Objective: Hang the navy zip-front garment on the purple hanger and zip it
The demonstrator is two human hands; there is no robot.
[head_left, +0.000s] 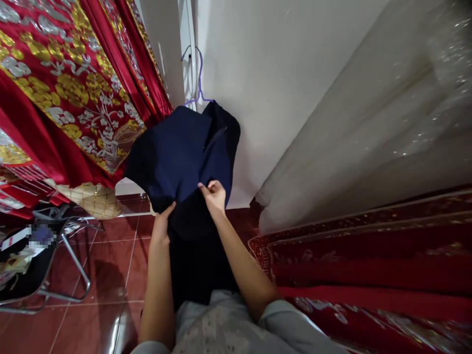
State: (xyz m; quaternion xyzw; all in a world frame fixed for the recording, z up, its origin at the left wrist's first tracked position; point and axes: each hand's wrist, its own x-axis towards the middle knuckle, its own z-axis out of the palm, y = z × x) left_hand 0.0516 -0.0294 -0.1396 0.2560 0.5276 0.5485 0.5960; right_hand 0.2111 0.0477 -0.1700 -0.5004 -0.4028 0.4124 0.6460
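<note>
A navy and black garment (180, 152) hangs in front of me from a purple hanger (199, 83). Its upper part has a fold or opening with what looks like a zipper on the right side. My left hand (162, 223) grips the garment's lower left edge, thumb on top and the other fingers hidden behind the cloth. On the right, my right hand (215, 196) pinches the dark fabric between thumb and curled fingers. Below both hands the black cloth hangs down toward my body.
Red curtain-like cloths (73, 93) with gold and silver embroidery hang at the left. A metal-framed folding chair (44, 275) with items on it stands on the red tiled floor (118, 265). White sparkly fabric (350, 142) and red embroidered fabric (361, 265) hang close on my right.
</note>
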